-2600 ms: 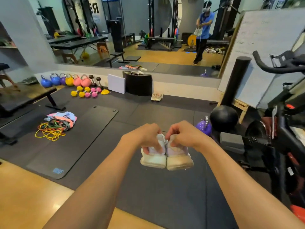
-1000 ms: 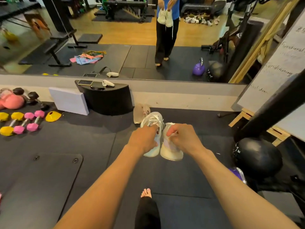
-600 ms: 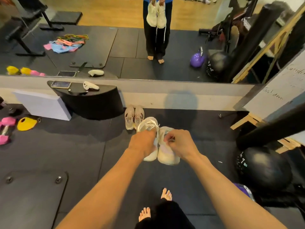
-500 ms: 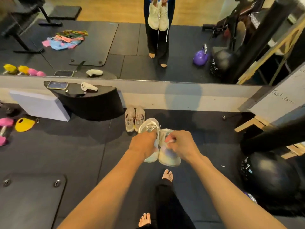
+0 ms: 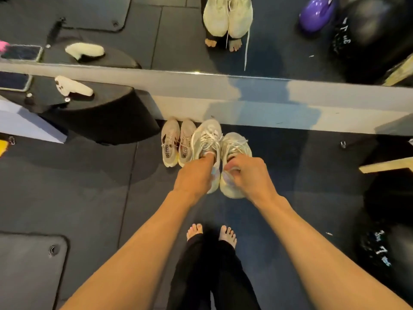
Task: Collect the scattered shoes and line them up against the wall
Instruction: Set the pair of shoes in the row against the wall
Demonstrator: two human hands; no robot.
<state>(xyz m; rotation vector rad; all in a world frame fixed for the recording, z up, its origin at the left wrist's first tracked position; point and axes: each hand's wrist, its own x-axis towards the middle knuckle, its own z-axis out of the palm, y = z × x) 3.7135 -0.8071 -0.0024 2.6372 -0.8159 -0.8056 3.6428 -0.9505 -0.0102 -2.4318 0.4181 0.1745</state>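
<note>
Our left grip [image 5: 194,175] is closing round the collar of the left shoe [image 5: 206,137], fingers hooking into its opening, and our right grip [image 5: 248,173] is curling round the heel collar of the right shoe [image 5: 234,144]. Each grip is holding one shoe and nothing else. We are holding the two white shoes side by side, heels toward us and toes pointing at the wall [image 5: 245,104] under the mirror [image 5: 178,30]. They are hanging just right of the pink pair [image 5: 176,142], which is already sitting on the floor [image 5: 89,175] with its toes at the wall beside the black block [image 5: 100,117]. The left shoe is overlapping the pink pair's edge from this view, and we cannot tell whether it is touching it or whether either sole is meeting the floor yet. We are judging that we are in the placing step for this pair: the carrying looks done and the setting down is not finished. Next we are looking at lowering both shoes flat, sliding the toes up to the wall, keeping them level with the pink pair and close beside it without knocking it, then opening both grips. The right shoe is sitting a little further from the wall, so it is needing the longer push.
</note>
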